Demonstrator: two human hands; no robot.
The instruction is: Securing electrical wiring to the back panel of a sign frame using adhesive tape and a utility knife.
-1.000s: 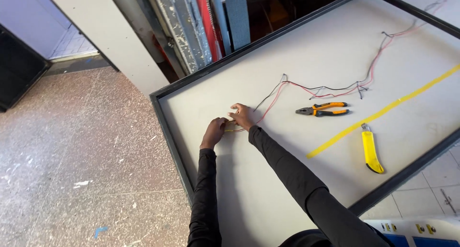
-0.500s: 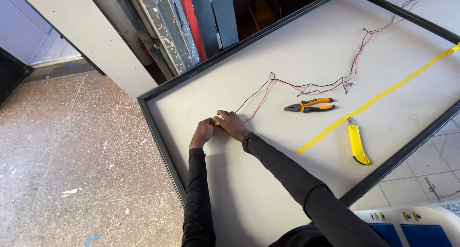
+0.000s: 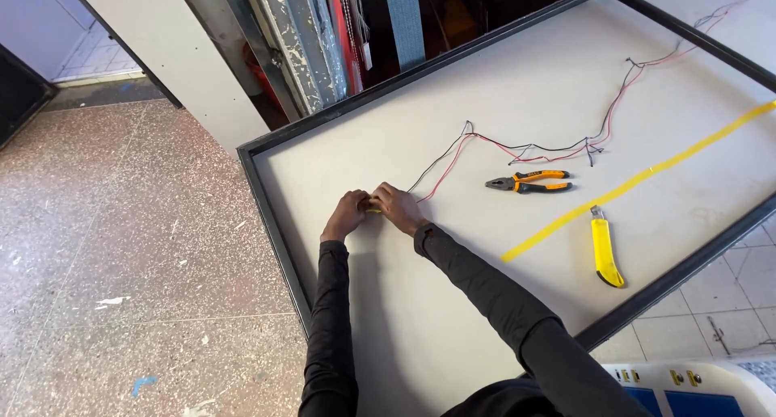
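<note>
unchanged from earlier frames: left hand [image 3: 345, 214] and right hand [image 3: 398, 207] together, fingers closed on small yellow piece [image 3: 373, 208] at wire end [image 3: 440, 166], left of pliers [image 3: 529, 181]; utility knife [image 3: 604, 251] right of pliers; all inside black-framed panel [image 3: 267, 215]

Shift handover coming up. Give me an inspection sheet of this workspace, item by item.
Surface: large pale panel in a dark frame, lying flat.
Job's things: small yellowish piece pinched between both hands at the near end of the wires.
Clutter: orange-handled pliers; yellow utility knife; yellow tape strip running diagonally.
Grippers: left hand and right hand together, pressing down on the panel.
Cables: red and black wires trail toward the far right corner, loose, with a few short branches.
Surroundings: speckled floor; boards leaning behind the panel.
</note>
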